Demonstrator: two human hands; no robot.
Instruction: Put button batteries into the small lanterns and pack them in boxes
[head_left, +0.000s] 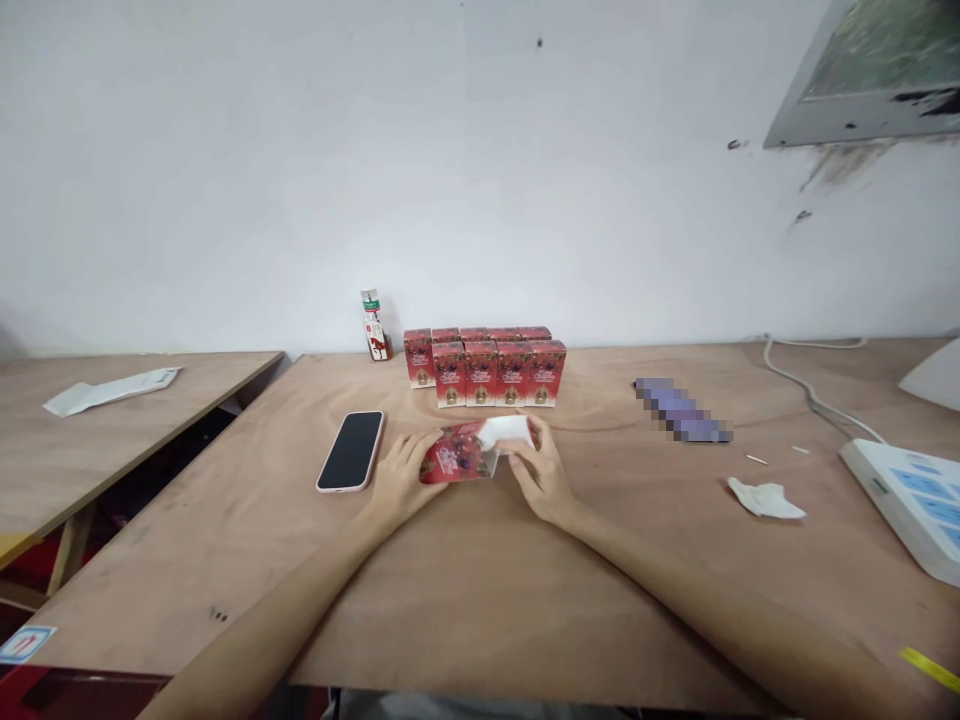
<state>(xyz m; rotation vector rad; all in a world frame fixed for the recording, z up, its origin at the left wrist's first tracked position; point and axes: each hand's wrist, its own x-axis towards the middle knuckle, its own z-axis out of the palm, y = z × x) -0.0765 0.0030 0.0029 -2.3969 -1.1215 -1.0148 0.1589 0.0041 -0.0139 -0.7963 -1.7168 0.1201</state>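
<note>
A red printed carton (454,456) lies on its side between my hands, its white flap end turned to the right. My left hand (401,478) is closed around the carton's left end. At the other end, the fingers of my right hand (546,477) grip the white flap (507,432); part of that end is hidden behind them. Just behind stand two rows of similar red cartons (481,374), upright and close together. A phone with a dark screen (351,452) rests left of my left hand.
Against the wall stands a small white, green and red package (376,326). To the right are a blurred-out purple object (681,410), a crumpled tissue (766,499), a white box-like device (911,500) and a cable (806,390). A second table (112,430) adjoins on the left.
</note>
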